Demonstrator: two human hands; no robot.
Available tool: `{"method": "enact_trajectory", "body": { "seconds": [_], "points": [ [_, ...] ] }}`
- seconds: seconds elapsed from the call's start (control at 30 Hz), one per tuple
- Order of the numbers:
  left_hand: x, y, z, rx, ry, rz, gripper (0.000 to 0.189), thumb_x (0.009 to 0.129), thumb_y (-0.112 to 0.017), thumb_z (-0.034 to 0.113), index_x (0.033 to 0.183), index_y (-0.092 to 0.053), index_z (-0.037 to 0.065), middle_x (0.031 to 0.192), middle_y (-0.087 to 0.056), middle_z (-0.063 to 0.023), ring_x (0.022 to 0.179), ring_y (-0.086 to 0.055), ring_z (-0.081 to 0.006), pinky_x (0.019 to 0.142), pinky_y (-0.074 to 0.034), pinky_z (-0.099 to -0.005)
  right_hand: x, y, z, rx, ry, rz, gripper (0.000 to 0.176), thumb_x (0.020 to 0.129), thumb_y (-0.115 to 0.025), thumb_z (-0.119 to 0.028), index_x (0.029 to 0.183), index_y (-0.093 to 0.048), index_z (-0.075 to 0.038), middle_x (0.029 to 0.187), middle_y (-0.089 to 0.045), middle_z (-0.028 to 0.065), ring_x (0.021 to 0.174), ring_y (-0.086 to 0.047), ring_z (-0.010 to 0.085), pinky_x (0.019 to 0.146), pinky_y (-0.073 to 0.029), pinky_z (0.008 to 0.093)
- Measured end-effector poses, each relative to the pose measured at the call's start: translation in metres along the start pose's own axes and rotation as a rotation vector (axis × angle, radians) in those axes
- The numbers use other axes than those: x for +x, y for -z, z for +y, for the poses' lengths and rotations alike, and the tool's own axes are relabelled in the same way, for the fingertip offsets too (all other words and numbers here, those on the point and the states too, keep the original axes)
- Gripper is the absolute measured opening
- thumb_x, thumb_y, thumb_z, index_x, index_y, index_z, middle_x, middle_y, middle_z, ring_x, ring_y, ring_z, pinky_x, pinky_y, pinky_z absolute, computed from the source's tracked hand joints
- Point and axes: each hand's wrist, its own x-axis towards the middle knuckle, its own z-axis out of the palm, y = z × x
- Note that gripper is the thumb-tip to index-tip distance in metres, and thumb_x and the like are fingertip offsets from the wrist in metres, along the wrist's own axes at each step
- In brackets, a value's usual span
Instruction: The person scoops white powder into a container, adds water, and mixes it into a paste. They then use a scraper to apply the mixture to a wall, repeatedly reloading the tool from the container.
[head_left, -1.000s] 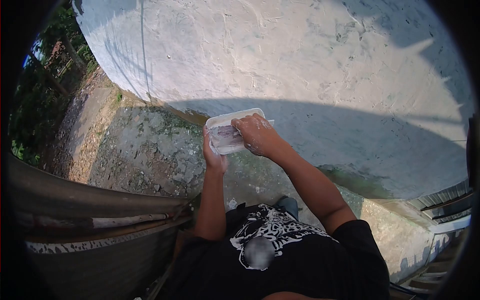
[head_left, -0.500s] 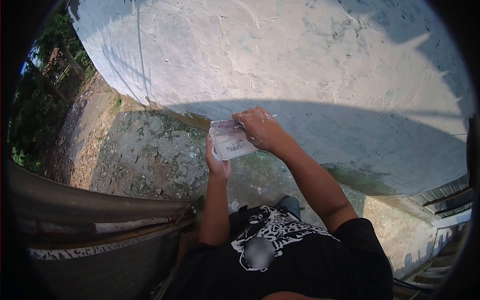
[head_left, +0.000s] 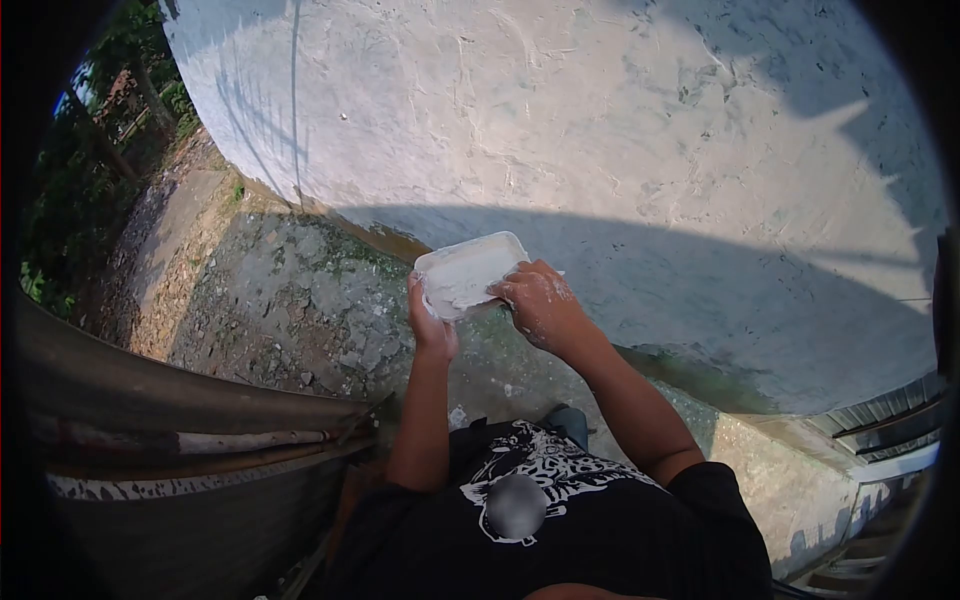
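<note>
Outdoors, a plastered wall (head_left: 600, 120) is rising over stony ground (head_left: 290, 300), looking largely coated, though its shaded foot is seemingly showing bare patches. Left hand (head_left: 430, 325) is clasping a tray (head_left: 465, 270) of white paste before the wall. Right hand (head_left: 540, 305), paste-smeared, is curling onto the tray's edge, and I cannot tell whether its grip is enclosing a tool.

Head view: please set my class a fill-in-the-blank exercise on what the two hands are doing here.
1. The left hand holds a shallow ____ tray by its left edge.
2. The right hand, smeared with pale paste, touches the tray's ____ edge.
3. The person's shirt is ____ with a white print.
Missing words: white; right; black.
</note>
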Motion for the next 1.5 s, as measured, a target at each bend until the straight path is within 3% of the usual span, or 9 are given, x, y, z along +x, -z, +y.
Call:
{"method": "enact_trajectory", "body": {
  "seconds": [0.2, 0.3, 0.6, 0.93, 1.13, 1.23, 1.3, 1.4, 1.5],
  "points": [
    [-0.009, -0.009, -0.007, 0.031, -0.004, -0.035, 0.037, 0.103, -0.030, 0.034, 0.126, -0.045, 0.010, 0.125, -0.055, -0.0095, 0.115, -0.055, -0.0238, 0.098, -0.044, -0.0419, 0.019, -0.005, 0.011, -0.015, -0.044, 0.102, 0.029, 0.073, -0.062, -0.003, 0.098, -0.074, -0.009, 0.089, -0.069, 0.0116, 0.090, -0.061, 0.0281, 0.085, -0.047, 0.0396],
    [-0.006, -0.008, -0.006, 0.052, 0.006, -0.016, 0.039, 0.102, -0.029, 0.035, 0.127, -0.046, 0.010, 0.125, -0.056, -0.0100, 0.115, -0.056, -0.0247, 0.098, -0.044, -0.0426, 0.016, -0.010, 0.008, -0.030, -0.018, -0.073, 0.029, 0.072, -0.063, -0.004, 0.098, -0.074, -0.009, 0.088, -0.069, 0.0117, 0.091, -0.061, 0.0287, 0.084, -0.047, 0.0390],
    [0.009, -0.013, 0.013, -0.125, 0.053, 0.130, 0.054, 0.098, -0.033, 0.040, 0.131, -0.050, 0.002, 0.129, -0.056, -0.0141, 0.118, -0.056, -0.0309, 0.102, -0.044, -0.0455, -0.015, -0.045, -0.001, 0.024, 0.141, 0.427, 0.030, 0.065, -0.064, 0.000, 0.094, -0.069, -0.003, 0.085, -0.065, 0.0131, 0.090, -0.059, 0.0327, 0.081, -0.046, 0.0469],
    [0.008, -0.036, 0.023, -0.160, 0.097, 0.246, 0.050, 0.097, -0.035, 0.035, 0.130, -0.050, 0.001, 0.129, -0.055, -0.0149, 0.117, -0.056, -0.0329, 0.100, -0.045, -0.0473, -0.053, -0.067, -0.014, -0.032, 0.039, 0.448, 0.032, 0.064, -0.064, -0.008, 0.094, -0.068, 0.001, 0.085, -0.064, 0.0149, 0.085, -0.060, 0.0336, 0.077, -0.047, 0.0468],
    [0.016, -0.022, 0.015, 0.014, -0.056, 0.346, 0.052, 0.098, -0.033, 0.040, 0.135, -0.047, 0.006, 0.135, -0.053, -0.0115, 0.124, -0.052, -0.0315, 0.104, -0.042, -0.0443, -0.059, -0.048, 0.004, 0.081, -0.021, 0.565, 0.026, 0.067, -0.062, 0.002, 0.093, -0.068, 0.001, 0.097, -0.067, 0.0177, 0.098, -0.062, 0.0359, 0.085, -0.048, 0.0476],
    [0.014, -0.022, 0.012, 0.013, -0.056, 0.305, 0.053, 0.099, -0.032, 0.040, 0.136, -0.046, 0.007, 0.136, -0.052, -0.0096, 0.125, -0.052, -0.0317, 0.105, -0.042, -0.0452, -0.049, -0.042, 0.022, 0.358, -0.313, 0.699, 0.028, 0.082, -0.063, 0.002, 0.109, -0.062, 0.000, 0.098, -0.067, 0.0164, 0.091, -0.065, 0.0307, 0.080, -0.050, 0.0421],
    [0.011, -0.021, 0.007, 0.009, -0.029, 0.277, 0.053, 0.099, -0.031, 0.041, 0.137, -0.046, 0.007, 0.137, -0.052, -0.0099, 0.125, -0.051, -0.0318, 0.105, -0.042, -0.0461, -0.032, -0.032, 0.036, 1.476, -0.725, 0.714, 0.029, 0.093, -0.061, -0.008, 0.120, -0.054, 0.000, 0.107, -0.066, 0.0127, 0.097, -0.065, 0.0244, 0.085, -0.053, 0.0371],
    [0.006, -0.023, 0.000, -0.012, 0.020, 0.223, 0.054, 0.099, -0.031, 0.041, 0.138, -0.045, 0.007, 0.138, -0.051, -0.0103, 0.127, -0.050, -0.0319, 0.105, -0.041, -0.0478, -0.017, -0.029, 0.050, 1.944, -0.619, 0.776, 0.032, 0.096, -0.058, -0.009, 0.125, -0.049, 0.000, 0.116, -0.062, 0.0104, 0.103, -0.063, 0.0206, 0.091, -0.053, 0.0357],
    [0.000, -0.025, -0.005, -0.037, 0.046, 0.195, 0.054, 0.099, -0.031, 0.041, 0.138, -0.045, 0.007, 0.138, -0.051, -0.0110, 0.127, -0.050, -0.0322, 0.106, -0.040, -0.0485, -0.011, -0.045, 0.060, 1.902, -0.692, 0.723, 0.032, 0.096, -0.056, -0.009, 0.126, -0.048, -0.001, 0.119, -0.060, 0.0116, 0.105, -0.062, 0.0222, 0.095, -0.052, 0.0382]
  ]
}}
